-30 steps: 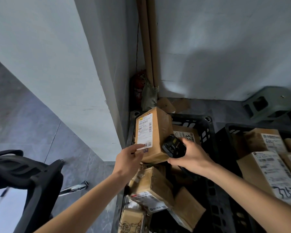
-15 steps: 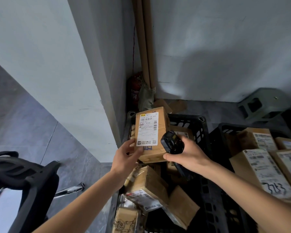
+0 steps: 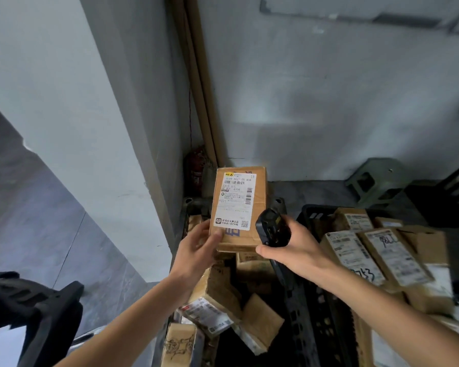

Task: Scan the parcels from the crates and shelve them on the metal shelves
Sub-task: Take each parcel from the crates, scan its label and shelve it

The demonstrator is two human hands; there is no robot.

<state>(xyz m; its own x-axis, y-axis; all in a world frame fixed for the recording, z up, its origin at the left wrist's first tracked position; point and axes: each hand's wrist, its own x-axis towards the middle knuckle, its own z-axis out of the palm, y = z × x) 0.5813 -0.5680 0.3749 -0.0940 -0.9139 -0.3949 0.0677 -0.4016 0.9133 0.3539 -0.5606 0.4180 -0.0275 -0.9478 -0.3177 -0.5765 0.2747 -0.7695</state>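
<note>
We are holding a rectangular cardboard parcel (image 3: 238, 209) upright, its white printed label facing us, above the black plastic crate (image 3: 300, 308). Our left hand (image 3: 196, 254) is pinching its lower left corner, thumb pressing the front. Just right of those fingers, our right hand (image 3: 296, 249) is wrapping a black handheld scanner (image 3: 272, 230), touching the parcel's edge.

On the white label (image 3: 235, 201) of the cardboard parcel (image 3: 239, 210) I can read "P021-00 A58" along its top and "P021" lower at its left edge, while right of that parcel a crate box label (image 3: 355, 256) bears handwritten "253".
</note>
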